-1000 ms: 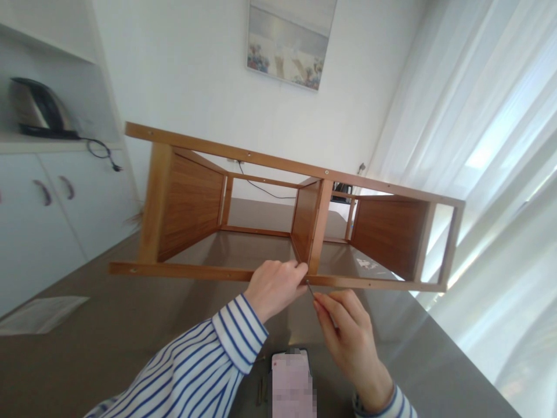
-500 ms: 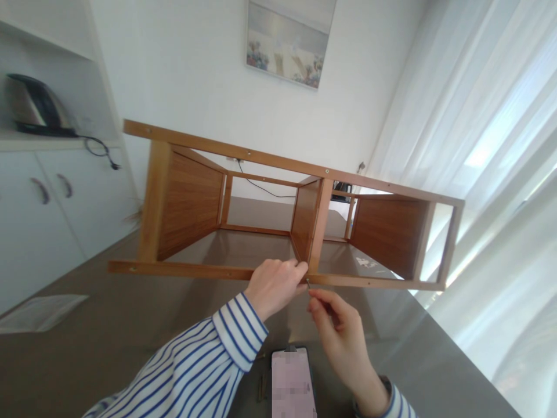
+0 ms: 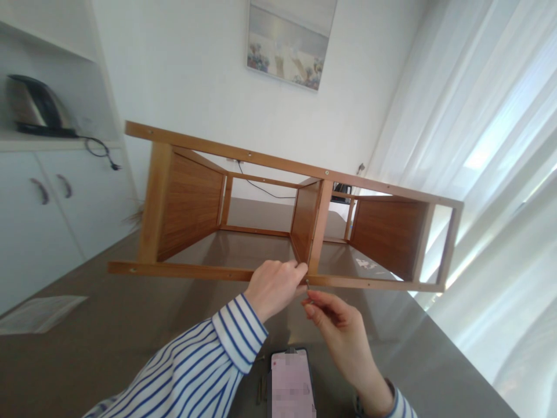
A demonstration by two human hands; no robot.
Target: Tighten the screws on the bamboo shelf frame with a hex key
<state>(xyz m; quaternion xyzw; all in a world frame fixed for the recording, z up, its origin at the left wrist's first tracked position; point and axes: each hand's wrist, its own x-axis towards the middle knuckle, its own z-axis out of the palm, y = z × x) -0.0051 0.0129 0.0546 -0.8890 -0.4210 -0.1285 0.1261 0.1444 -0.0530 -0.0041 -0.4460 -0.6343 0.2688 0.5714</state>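
Note:
A wooden shelf frame (image 3: 321, 226) lies on its side on the grey table, with three slatted boards between its rails. My left hand (image 3: 275, 285) is closed round the lower rail (image 3: 195, 270), where the middle crosspiece meets it. Just right of it, my right hand (image 3: 337, 325) pinches a thin metal Allen key (image 3: 308, 287). The key's far end meets the rail at a screw hole below the crosspiece. Most of the key is hidden by my fingers.
A phone (image 3: 292, 383) lies on the table (image 3: 418, 348) near me, with several bolts (image 3: 260, 390) left of it. A clear plastic bag (image 3: 41, 313) lies at the left. Beyond stand a kettle (image 3: 39, 107) on a cabinet and white curtains (image 3: 491, 162).
The fingertips of my right hand have shifted slightly left and turned with the Allen key. My left hand and the wooden frame stay practically still.

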